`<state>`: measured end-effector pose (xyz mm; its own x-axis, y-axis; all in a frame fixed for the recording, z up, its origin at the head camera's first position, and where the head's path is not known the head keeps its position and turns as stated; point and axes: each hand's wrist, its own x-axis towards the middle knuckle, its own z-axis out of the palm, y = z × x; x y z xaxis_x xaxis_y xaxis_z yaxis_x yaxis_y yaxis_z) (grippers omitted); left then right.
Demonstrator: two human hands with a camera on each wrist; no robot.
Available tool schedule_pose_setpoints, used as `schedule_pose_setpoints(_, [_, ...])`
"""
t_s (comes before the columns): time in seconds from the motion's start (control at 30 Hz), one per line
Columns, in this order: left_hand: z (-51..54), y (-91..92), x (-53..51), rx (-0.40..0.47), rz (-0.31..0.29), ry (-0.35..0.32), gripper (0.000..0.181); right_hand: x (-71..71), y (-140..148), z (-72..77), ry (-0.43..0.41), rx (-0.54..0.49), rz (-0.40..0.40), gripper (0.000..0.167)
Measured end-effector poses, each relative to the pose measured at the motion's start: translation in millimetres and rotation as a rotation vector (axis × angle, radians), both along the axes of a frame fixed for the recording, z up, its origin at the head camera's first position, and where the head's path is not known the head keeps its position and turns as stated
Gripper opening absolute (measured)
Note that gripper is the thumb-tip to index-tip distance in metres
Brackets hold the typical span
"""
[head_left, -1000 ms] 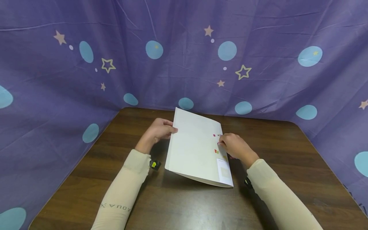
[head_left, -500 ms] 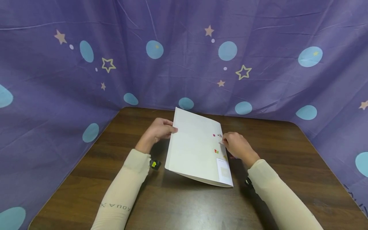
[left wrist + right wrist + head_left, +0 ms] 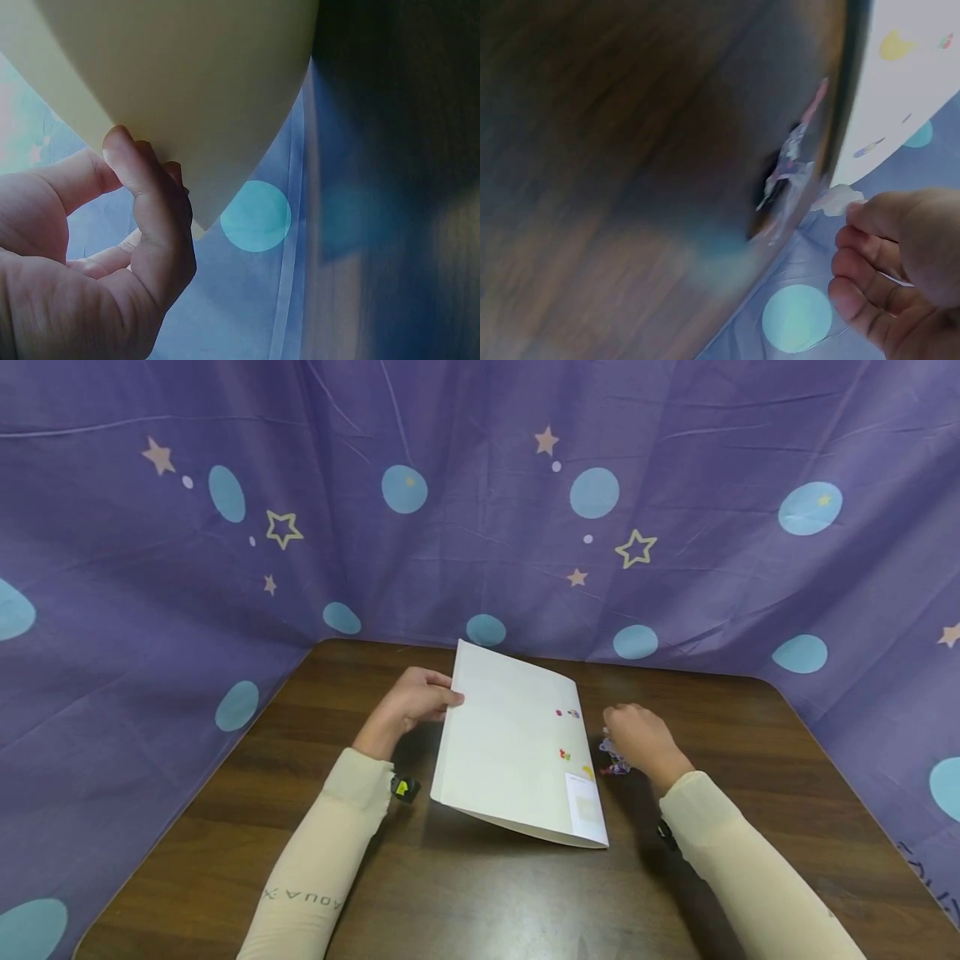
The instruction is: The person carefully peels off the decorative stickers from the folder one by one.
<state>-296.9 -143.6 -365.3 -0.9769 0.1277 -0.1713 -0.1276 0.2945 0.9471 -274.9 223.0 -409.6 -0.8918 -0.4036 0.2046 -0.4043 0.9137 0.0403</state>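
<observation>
A white folder (image 3: 510, 743) is tilted above the table, its lower edge bowed. At its left edge, my left hand (image 3: 415, 700) pinches it between thumb and fingers; the left wrist view shows the grip near a corner (image 3: 199, 217). Small stickers, among them a red and green one (image 3: 565, 754) and a yellow one (image 3: 588, 772), lie along its right side. Off that side, my right hand (image 3: 637, 739) pinches a small whitish sticker scrap (image 3: 838, 200). Beneath the right hand, partly hidden by it, is a small heap of crumpled sticker scraps (image 3: 615, 758) on the table.
The brown wooden table (image 3: 480, 902) carries the heap close to the folder's right edge. A purple curtain (image 3: 480, 510) with stars and blue dots hangs behind and at both sides. A pale label (image 3: 585, 806) is at the folder's lower right.
My right hand has peeled a small sticker from the folder's right side and moved right, away from it, above the scraps. The left hand and folder stay put.
</observation>
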Motion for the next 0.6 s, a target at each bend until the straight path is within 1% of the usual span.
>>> schedule_pose_setpoints(0.1, [0.1,-0.2,0.1,-0.005,-0.002,0.000,0.044,-0.8,4.3,-2.5,-0.014,0.031,-0.006,0.009])
schedule_pose_setpoints(0.2, [0.1,-0.2,0.1,-0.007,-0.003,0.002,0.044,-0.1,6.7,-4.1,-0.033,0.033,0.000,0.007])
schedule_pose_setpoints(0.3, [0.2,0.0,-0.2,-0.004,-0.004,0.005,0.044,0.7,7.3,-5.5,-0.070,0.025,0.007,0.010])
schedule_pose_setpoints(0.37, [0.4,0.2,-0.1,-0.002,-0.003,0.005,0.044,1.1,7.0,-6.1,-0.107,0.015,0.009,0.014])
schedule_pose_setpoints(0.43, [0.6,0.3,0.0,-0.003,-0.004,0.004,0.045,0.9,6.2,-6.7,-0.161,0.000,0.001,0.014])
schedule_pose_setpoints(0.53, [1.0,0.6,0.7,-0.005,-0.001,0.000,0.045,1.2,4.1,-6.4,-0.240,-0.028,-0.020,0.011])
schedule_pose_setpoints(0.6, [1.1,0.7,1.0,-0.008,-0.001,0.000,0.045,1.3,2.5,-5.7,-0.279,-0.042,-0.037,0.008])
